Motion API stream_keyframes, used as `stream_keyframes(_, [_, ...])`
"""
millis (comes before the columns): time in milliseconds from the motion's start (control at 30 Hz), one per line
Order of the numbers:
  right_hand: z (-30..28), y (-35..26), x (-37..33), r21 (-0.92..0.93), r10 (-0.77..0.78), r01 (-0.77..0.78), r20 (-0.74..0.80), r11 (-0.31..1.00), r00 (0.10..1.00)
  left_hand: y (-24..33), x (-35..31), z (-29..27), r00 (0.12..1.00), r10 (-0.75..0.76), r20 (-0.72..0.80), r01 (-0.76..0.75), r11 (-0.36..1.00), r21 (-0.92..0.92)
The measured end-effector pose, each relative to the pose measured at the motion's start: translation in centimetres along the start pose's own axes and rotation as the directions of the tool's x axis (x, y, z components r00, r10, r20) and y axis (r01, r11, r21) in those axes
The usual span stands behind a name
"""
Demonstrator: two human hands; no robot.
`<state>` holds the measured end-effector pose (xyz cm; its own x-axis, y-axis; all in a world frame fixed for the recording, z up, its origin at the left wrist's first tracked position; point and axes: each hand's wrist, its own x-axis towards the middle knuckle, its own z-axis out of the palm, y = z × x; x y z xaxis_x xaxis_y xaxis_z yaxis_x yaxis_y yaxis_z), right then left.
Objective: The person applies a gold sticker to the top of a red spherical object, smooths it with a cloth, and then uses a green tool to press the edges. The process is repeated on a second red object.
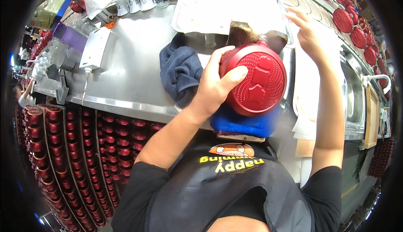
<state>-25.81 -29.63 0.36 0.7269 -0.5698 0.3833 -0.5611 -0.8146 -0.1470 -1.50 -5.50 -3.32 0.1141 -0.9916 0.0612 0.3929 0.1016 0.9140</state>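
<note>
Head view, left hand gripping red bowl

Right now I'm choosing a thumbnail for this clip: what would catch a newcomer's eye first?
The round red lid at the centre, its patterned face up, gripped at its left edge by the left hand above a blue cloth. Next, the rows of stacked red cups filling the lower left below the steel counter. The right hand reaches toward white paper at the upper right.
</note>
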Motion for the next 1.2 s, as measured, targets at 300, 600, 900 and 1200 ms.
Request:
stream_keyframes(300, [7.2,3.6,6.9,-0.191,0.209,-0.18,0.142,0.965,0.968,-1.0,0.3,0.0,0.989,0.135,-0.061,-0.127,0.985,0.115])
stream_keyframes(600, [7.8,8.4,8.7,-0.414,0.653,-0.558,0.128,0.719,0.746,-1.0,0.2,-0.3,0.996,0.086,-0.026,-0.078,0.969,0.236])
stream_keyframes(900, [9.3,10.7,7.7,-0.341,0.368,-0.403,-0.165,0.849,0.915,-0.7,0.2,-0.4,0.996,0.084,-0.01,-0.078,0.963,0.257])
stream_keyframes(1200, [8.5,11.6,9.6,-0.338,0.594,-0.552,0.03,0.763,0.804,-1.4,0.4,-0.1,0.994,0.094,-0.056,-0.083,0.982,0.17])
